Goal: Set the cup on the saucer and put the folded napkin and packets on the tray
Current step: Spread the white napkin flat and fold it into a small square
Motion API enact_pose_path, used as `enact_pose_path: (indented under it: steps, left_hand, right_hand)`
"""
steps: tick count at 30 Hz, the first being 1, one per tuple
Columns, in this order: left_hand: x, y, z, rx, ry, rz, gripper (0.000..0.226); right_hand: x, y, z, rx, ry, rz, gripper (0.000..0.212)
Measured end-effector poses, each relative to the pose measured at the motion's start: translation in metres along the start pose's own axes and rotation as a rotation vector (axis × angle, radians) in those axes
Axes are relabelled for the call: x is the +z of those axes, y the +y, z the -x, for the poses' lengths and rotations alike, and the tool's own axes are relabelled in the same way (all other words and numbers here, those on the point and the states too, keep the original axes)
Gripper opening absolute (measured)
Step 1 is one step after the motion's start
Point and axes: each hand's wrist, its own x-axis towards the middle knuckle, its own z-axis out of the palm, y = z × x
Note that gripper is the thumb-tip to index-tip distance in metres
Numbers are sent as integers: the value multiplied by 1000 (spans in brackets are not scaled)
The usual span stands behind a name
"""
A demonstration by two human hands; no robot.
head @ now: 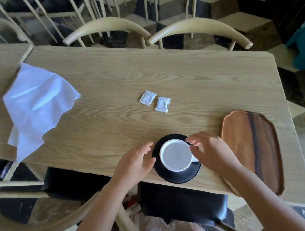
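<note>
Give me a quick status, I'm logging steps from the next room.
Left hand and right hand open, flanking cup on saucer. Napkin unfolded; two packets on table; tray bare. Nothing in the way.

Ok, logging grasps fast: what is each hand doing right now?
Left hand: open, empty, beside the saucer.
Right hand: open, fingers at the cup, holding nothing.

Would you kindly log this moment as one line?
cup on saucer | left hand, right hand open beside cup | napkin unfolded, packets on table | tray bare
</note>
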Motion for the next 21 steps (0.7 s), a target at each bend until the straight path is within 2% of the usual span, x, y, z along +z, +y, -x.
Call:
enact_pose_path:
  steps: [3, 8, 13, 17, 21]
  left_hand:
    - [-35, 9, -1, -16, 87, -88, 10]
    - [-101, 7, 13, -15, 221, -217, 10]
    - [-173, -34, 46, 1, 370, -348, 7]
    - [-215, -95, 82, -11, 426, -379, 11]
    - [-241, -170, 129, -48, 402, -374, 15]
  right_hand:
    - [-10, -43, -11, -100, -43, 115, 22]
    - [-9, -132, -27, -254, -12, 330, 24]
    - [10, -223, -35, -435, 69, 463, 25]
    - [54, -286, -36, -451, 101, 500, 27]
    - [117, -340, -31, -398, 78, 529, 27]
